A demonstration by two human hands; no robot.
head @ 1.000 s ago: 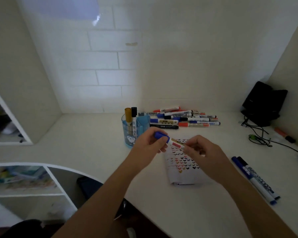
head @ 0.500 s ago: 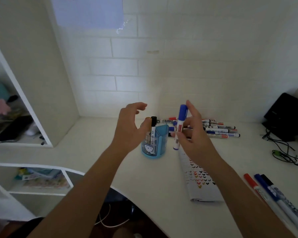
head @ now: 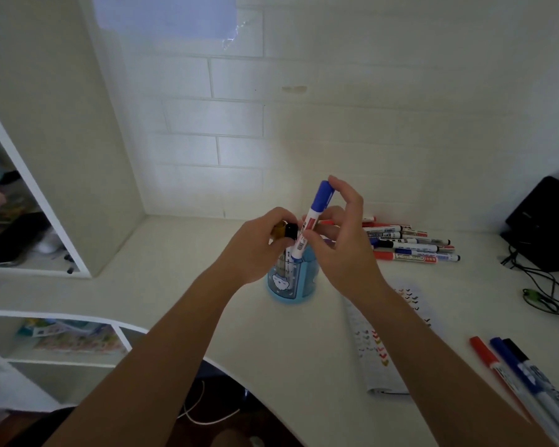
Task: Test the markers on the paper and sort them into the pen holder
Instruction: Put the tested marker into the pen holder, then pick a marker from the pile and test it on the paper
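My right hand [head: 339, 243] pinches a blue-capped white marker [head: 313, 217], held upright with its lower end inside the blue pen holder [head: 291, 285]. My left hand [head: 255, 246] curls round the tops of the markers standing in the holder, a black-capped one [head: 291, 232] and a gold-capped one [head: 277, 230]. A sheet of paper [head: 378, 353] covered with coloured test ticks lies to the right of the holder, partly under my right forearm. A pile of several capped markers [head: 410, 245] lies behind it near the wall.
Three markers, red, blue and black [head: 523, 379], lie at the desk's right front edge. A black device [head: 546, 221] with tangled cables [head: 542, 285] sits at the far right. An open shelf unit [head: 29, 221] stands on the left.
The capped blue marker went from over the paper to upright over the holder and now down into it. My left hand moved from open in the air onto the markers in the holder.
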